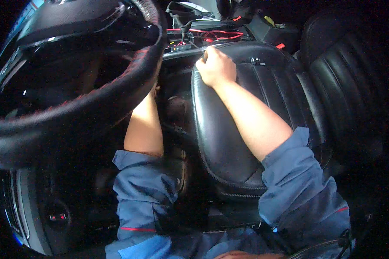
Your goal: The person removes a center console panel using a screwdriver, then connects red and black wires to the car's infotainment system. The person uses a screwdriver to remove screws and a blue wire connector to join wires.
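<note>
My right hand (217, 68) is closed at the front inner corner of a black leather car seat (272, 112), knuckles up. Its fingers are curled under, so whatever they grip, if anything, is hidden. My left forearm (147, 121) reaches forward behind the steering wheel (95, 103), which has red stitching. Only a sliver of my left hand (157, 88) shows past the rim; its fingers are out of sight. On the seat cushion, just right of my right hand, lies a small dark object with shiny spots (257, 61).
Past the seat, red cables (222, 35) run across the centre console by a gear lever (185, 26) and a small device with lights (180, 46). The black seat backrest (345, 64) rises on the right. A red seat-belt buckle (280, 46) stands beside the seat.
</note>
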The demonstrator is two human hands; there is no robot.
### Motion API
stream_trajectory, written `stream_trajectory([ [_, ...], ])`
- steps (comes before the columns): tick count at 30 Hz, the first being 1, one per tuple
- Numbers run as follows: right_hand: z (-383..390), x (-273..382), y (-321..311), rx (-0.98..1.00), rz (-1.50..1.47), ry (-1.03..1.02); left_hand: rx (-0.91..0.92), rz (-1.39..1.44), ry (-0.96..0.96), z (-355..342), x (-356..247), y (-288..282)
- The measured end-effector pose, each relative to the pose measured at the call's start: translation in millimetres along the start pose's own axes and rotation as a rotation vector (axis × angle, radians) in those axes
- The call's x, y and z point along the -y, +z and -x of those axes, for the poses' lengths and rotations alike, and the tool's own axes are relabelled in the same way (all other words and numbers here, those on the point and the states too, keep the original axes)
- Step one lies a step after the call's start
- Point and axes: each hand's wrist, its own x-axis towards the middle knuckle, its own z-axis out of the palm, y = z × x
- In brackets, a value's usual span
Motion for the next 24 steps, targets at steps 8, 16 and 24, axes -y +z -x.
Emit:
stream_trajectory([
  [8, -3.7, -3.4, -3.4, -0.021, -0.132, 0.010, 0.140, 1.144, 0.092, -15.3, -20.2, 36.8],
  [16, -6.5, -0.6, -5.4, -0.035, -0.182, 0.012, -0.018, 1.114, 0.155, -18.1, -10.6, 52.7],
  [24, -9.2, -1.5, -1.6, -0.057, -0.190, 0.036, -0.028, 0.957, 0.124, -9.4, -10.0, 54.3],
])
